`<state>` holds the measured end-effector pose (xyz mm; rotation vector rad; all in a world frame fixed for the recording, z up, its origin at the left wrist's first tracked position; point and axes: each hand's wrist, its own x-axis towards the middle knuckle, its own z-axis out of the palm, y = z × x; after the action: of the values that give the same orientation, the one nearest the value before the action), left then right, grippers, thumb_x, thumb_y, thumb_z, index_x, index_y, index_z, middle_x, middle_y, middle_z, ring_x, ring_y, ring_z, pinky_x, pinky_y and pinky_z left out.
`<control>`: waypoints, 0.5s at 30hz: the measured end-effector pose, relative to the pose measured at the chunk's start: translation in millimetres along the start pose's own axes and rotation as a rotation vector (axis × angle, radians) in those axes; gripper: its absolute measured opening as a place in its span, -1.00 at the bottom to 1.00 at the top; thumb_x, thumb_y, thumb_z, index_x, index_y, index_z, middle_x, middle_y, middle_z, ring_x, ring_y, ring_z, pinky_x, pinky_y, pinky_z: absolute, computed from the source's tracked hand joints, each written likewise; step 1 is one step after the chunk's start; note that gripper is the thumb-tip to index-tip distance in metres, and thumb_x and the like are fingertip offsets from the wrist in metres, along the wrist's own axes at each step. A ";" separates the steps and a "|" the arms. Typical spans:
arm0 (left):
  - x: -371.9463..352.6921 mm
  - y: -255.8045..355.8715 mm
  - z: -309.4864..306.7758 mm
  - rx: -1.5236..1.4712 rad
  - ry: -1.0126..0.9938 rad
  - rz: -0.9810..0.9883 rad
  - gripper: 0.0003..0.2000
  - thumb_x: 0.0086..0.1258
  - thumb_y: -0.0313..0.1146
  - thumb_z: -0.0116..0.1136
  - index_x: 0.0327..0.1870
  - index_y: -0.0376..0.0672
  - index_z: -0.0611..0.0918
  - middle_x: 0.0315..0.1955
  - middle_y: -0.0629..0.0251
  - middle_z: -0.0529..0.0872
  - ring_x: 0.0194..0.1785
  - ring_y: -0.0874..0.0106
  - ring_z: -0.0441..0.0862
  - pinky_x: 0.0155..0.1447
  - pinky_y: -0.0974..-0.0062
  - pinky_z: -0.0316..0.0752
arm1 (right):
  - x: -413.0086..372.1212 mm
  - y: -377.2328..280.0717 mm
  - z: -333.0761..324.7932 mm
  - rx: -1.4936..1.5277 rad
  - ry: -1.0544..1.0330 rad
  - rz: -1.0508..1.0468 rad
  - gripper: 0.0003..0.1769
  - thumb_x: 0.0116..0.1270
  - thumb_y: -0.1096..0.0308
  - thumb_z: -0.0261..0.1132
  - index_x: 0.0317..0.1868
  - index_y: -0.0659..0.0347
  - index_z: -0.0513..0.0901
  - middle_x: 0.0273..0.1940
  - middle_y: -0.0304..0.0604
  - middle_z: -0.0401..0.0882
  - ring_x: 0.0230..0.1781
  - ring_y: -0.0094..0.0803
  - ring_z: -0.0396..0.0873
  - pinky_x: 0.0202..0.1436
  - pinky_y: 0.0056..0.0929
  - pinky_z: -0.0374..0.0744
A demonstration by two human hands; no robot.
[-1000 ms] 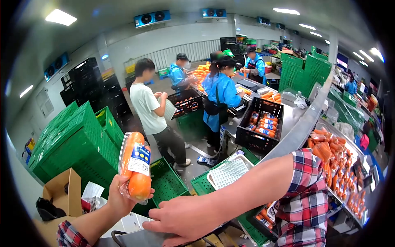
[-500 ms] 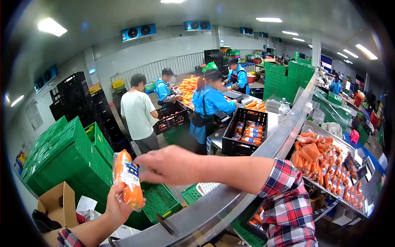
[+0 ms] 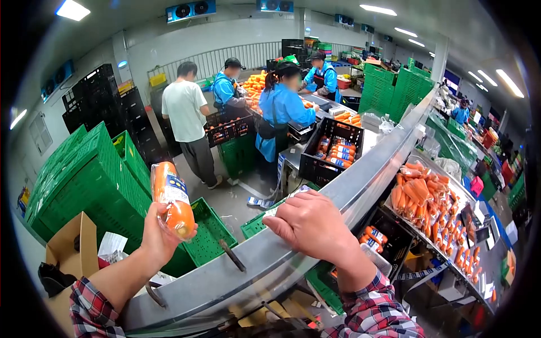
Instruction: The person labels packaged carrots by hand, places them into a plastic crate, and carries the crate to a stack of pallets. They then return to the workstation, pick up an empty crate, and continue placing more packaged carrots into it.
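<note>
My left hand (image 3: 155, 234) is wrapped round a clear pack of carrots (image 3: 173, 200) with a blue and white label, held up at the left. Over the metal ledge (image 3: 265, 256), my right hand (image 3: 307, 222) has its fingers curled downward. White and blue labels (image 3: 290, 197) show right at its knuckles, partly hidden behind it; what its fingers hold is hidden. Below and right of that hand, a black crate (image 3: 394, 236) contains some labelled carrot packs (image 3: 373, 235).
Several people (image 3: 186, 110) stand beyond the ledge round a carrot-covered table. A black crate of packs (image 3: 327, 174) is on a nearer table. Green crates (image 3: 84, 191) are stacked at left, beside a cardboard box (image 3: 84, 239). At right, bagged carrots (image 3: 420, 194) cover another table.
My right hand has moved right and away from the carrot pack, over the ledge, and its fingers have curled. The left hand still holds the pack. The view has shifted downward slightly.
</note>
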<state>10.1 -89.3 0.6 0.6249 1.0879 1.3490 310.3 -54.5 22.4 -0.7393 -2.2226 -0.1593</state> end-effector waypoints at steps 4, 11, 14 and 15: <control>-1.1 -1.0 -1.1 -0.020 0.060 0.011 -0.49 0.14 -0.03 0.03 0.02 -0.19 0.35 -0.19 0.15 0.52 -0.20 0.14 0.56 -0.13 0.18 0.51 | -1.0 -11.2 -7.0 -0.015 -0.024 0.124 -0.72 0.24 0.23 0.22 -0.57 0.18 0.57 -0.56 -0.18 0.52 -0.46 -0.24 0.51 -0.26 -0.33 0.46; 0.2 -1.2 -5.0 -0.010 0.096 0.025 -0.50 0.15 0.00 0.04 0.01 -0.14 0.37 -0.23 0.17 0.56 -0.22 0.19 0.57 -0.17 0.22 0.52 | -3.3 -7.2 -6.9 0.008 0.015 0.095 -0.79 0.21 0.34 0.19 -0.54 0.24 0.59 -0.56 -0.14 0.53 -0.48 -0.17 0.50 -0.35 -0.29 0.43; -0.9 1.2 1.7 0.115 0.097 0.104 -0.50 0.20 -0.05 0.01 0.17 0.03 0.34 -0.17 0.27 0.54 -0.19 0.33 0.56 -0.23 0.28 0.55 | -7.8 3.5 2.8 -0.023 0.186 -0.011 -0.63 0.23 0.21 0.24 -0.70 0.16 0.49 -0.67 -0.11 0.42 -0.61 -0.16 0.45 -0.54 -0.25 0.39; -4.5 2.5 9.4 0.181 0.012 0.204 -0.52 0.23 -0.06 0.02 0.19 0.12 0.34 -0.21 0.28 0.54 -0.21 0.37 0.57 -0.25 0.33 0.56 | -8.7 5.3 6.5 -0.061 0.274 -0.056 -0.63 0.25 0.18 0.21 -0.67 0.16 0.50 -0.66 -0.10 0.43 -0.60 -0.15 0.46 -0.54 -0.25 0.41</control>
<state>17.9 -91.1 7.7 0.8814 1.1900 1.4393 313.8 -52.0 11.1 -0.6458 -1.9846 -0.3373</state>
